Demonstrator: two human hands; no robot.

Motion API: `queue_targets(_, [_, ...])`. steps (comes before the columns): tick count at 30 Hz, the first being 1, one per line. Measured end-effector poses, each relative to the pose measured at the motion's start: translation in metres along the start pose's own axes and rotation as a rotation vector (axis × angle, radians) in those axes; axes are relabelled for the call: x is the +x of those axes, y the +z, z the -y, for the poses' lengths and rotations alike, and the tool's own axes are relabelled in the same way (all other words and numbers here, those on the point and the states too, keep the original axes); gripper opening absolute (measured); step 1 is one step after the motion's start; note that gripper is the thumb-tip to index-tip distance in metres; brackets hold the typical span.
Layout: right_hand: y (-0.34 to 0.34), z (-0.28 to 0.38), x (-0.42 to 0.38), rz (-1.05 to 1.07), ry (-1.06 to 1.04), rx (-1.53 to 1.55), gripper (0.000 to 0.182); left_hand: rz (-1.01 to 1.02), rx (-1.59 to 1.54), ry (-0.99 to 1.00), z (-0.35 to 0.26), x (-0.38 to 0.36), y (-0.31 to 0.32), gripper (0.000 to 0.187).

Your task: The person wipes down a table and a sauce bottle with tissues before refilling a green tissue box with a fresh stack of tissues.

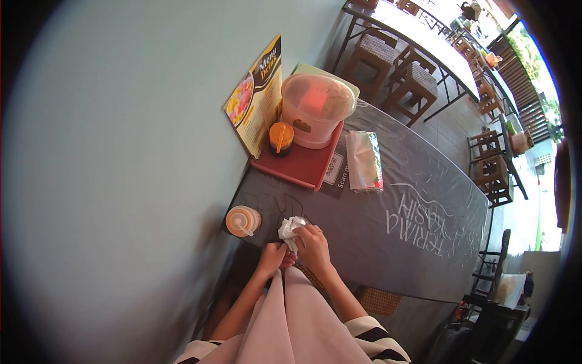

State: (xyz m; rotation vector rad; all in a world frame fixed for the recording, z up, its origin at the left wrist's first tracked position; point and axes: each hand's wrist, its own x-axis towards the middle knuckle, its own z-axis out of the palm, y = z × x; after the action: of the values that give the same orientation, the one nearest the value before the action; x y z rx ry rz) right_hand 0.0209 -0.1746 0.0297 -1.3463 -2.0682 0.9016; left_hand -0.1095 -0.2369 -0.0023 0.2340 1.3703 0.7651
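Note:
A crumpled white tissue [292, 227] is pinched in the fingers of my right hand [312, 246], close to the table's near edge. My left hand [273, 259] is right beside it, fingers curled in at the lower end of the tissue. What those left fingers hold, if anything, is hidden. Just left of the tissue stands a squeeze bottle [244, 221] with orange-coloured contents and a pale nozzle, which neither hand touches.
Against the wall, a red tray [291, 167] bears a lidded clear tub [312, 112], an orange-capped jar [280, 138] and a menu card [254, 97]. A plastic packet [364, 161] lies on the dark-covered table [418, 176]. Stools [418, 82] and other tables stand beyond.

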Motion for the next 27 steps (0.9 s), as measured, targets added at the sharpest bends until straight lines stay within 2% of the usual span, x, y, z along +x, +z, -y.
queue_targets(2, [-0.006, 0.005, 0.003, -0.132, 0.026, 0.127, 0.01, -0.008, 0.0, 0.01, 0.0, 0.0, 0.0, 0.028])
queue_targets(3, [-0.008, 0.006, 0.003, -0.13, 0.026, 0.129, 0.01, -0.002, 0.005, 0.004, 0.0, 0.001, -0.001, 0.028])
queue_targets(5, [-0.013, 0.005, 0.004, -0.169, 0.217, 0.271, 0.009, 0.003, 0.007, -0.001, 0.0, 0.001, -0.001, 0.028])
queue_targets(7, [-0.014, -0.005, 0.001, -0.164, 0.234, 0.273, 0.009, -0.024, 0.024, -0.034, -0.003, 0.001, -0.001, 0.031])
queue_targets(9, [-0.011, -0.018, -0.003, -0.151, 0.489, 0.646, 0.012, -0.01, 0.021, -0.026, 0.0, 0.004, -0.003, 0.032])
queue_targets(13, [-0.014, -0.022, -0.007, -0.152, 0.533, 0.8, 0.009, -0.011, 0.01, -0.014, -0.002, 0.001, -0.002, 0.033])
queue_targets(14, [-0.014, -0.02, -0.008, -0.153, 0.535, 0.8, 0.009, -0.01, 0.01, -0.016, -0.004, -0.003, -0.002, 0.033])
queue_targets(16, [-0.016, -0.009, -0.008, -0.178, 0.397, 0.496, 0.008, -0.105, 0.155, 0.014, -0.011, -0.014, 0.001, 0.03])
queue_targets(17, [-0.015, -0.008, -0.008, -0.178, 0.398, 0.495, 0.008, -0.104, 0.155, 0.012, -0.008, -0.017, 0.002, 0.03])
queue_targets(19, [-0.009, -0.01, -0.01, -0.192, 0.243, 0.342, 0.01, -0.407, 0.643, 0.544, -0.003, -0.028, 0.004, 0.021])
queue_targets(20, [-0.004, -0.018, -0.012, -0.188, 0.177, 0.321, 0.012, -0.408, 0.645, 0.541, -0.002, -0.033, 0.006, 0.021])
queue_targets(21, [-0.004, -0.017, -0.013, -0.186, 0.178, 0.324, 0.012, -0.444, 0.628, 0.675, -0.013, -0.047, 0.015, 0.019])
queue_targets(22, [-0.003, -0.016, -0.013, -0.173, 0.234, 0.407, 0.011, -0.479, 0.608, 0.81, -0.021, -0.055, 0.022, 0.022])
queue_targets(23, [-0.003, -0.014, -0.013, -0.159, 0.289, 0.49, 0.01, -0.481, 0.61, 0.809, -0.024, -0.055, 0.025, 0.022])
queue_targets(24, [-0.004, -0.013, -0.013, -0.157, 0.29, 0.491, 0.01, -0.503, 0.731, 0.93, -0.027, -0.055, 0.028, 0.028])
queue_targets(25, [-0.006, -0.012, -0.013, -0.114, 0.451, 0.71, 0.009, -0.523, 0.852, 1.051, -0.028, -0.055, 0.029, 0.035])
queue_targets(26, [-0.008, -0.01, -0.012, -0.068, 0.612, 0.926, 0.008, -0.457, 0.82, 0.967, -0.025, -0.052, 0.03, 0.04])
queue_targets(27, [-0.01, -0.009, -0.011, -0.067, 0.611, 0.924, 0.008, -0.458, 0.817, 0.967, -0.021, -0.046, 0.027, 0.04])
